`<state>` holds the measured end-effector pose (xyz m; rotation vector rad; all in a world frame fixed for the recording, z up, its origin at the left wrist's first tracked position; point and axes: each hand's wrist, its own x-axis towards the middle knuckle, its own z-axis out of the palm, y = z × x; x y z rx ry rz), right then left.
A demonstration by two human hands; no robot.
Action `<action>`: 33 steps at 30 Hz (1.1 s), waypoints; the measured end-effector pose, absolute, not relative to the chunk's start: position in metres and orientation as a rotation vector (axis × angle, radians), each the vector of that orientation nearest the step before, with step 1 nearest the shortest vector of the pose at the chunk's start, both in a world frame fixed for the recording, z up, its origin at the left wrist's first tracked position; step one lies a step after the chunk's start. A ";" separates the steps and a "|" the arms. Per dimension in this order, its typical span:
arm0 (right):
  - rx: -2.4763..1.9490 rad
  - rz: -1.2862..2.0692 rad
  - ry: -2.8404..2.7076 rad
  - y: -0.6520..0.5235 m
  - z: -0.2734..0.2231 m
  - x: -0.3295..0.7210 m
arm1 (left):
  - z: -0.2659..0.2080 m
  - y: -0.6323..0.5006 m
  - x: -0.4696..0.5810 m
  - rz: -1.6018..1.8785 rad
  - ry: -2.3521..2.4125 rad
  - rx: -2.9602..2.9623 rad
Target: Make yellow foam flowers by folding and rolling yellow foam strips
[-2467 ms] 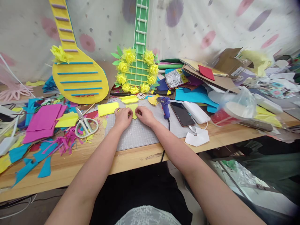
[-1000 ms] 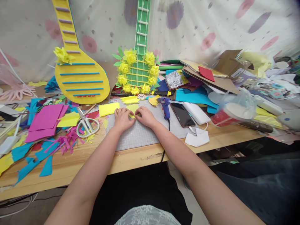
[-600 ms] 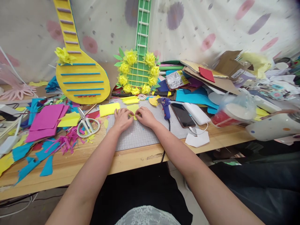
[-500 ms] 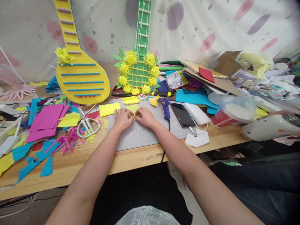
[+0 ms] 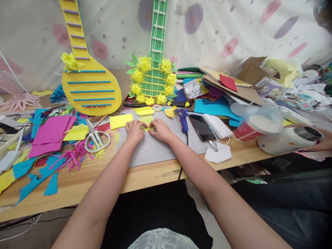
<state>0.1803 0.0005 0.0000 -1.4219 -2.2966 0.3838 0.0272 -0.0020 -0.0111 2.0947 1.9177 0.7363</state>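
My left hand (image 5: 135, 131) and my right hand (image 5: 160, 130) face each other over the grey cutting mat (image 5: 153, 152). Thumb and fingers of each are pinched on a small piece of yellow crepe paper (image 5: 147, 120) lying between them; the fingers cover part of it. Left of my left hand is a stack of yellow paper (image 5: 121, 121). More yellow strips (image 5: 144, 110) lie just beyond my hands. A purple glue gun (image 5: 183, 119) rests right of my right hand, its nozzle beside a yellow petal-shaped piece (image 5: 170, 111).
Scissors (image 5: 96, 140) and magenta sheets (image 5: 50, 133) lie among scraps at left. A yellow paper guitar (image 5: 92, 88) and a green flowered one (image 5: 154, 81) stand behind. At right are a phone (image 5: 202, 127), a cup (image 5: 255, 128) and a white bottle (image 5: 282, 140) held by another person's hand (image 5: 321, 140).
The white bottle has shifted left and turned its open mouth more into view, with another person's hand now showing on it. My left hand has moved slightly left; my right hand barely differs.
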 end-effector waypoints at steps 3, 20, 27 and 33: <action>-1.410 0.379 -2.290 0.000 -0.002 0.180 | -0.009 -0.004 0.024 0.786 1.914 2.086; -1.436 0.492 -1.959 0.013 -0.009 0.191 | 0.002 -0.011 0.011 0.716 1.796 2.341; -1.427 0.475 -2.081 0.007 -0.005 0.190 | 0.000 -0.007 0.009 0.765 1.755 2.337; -1.448 0.435 -2.166 0.003 -0.003 0.188 | -0.004 -0.006 0.008 0.711 1.646 2.349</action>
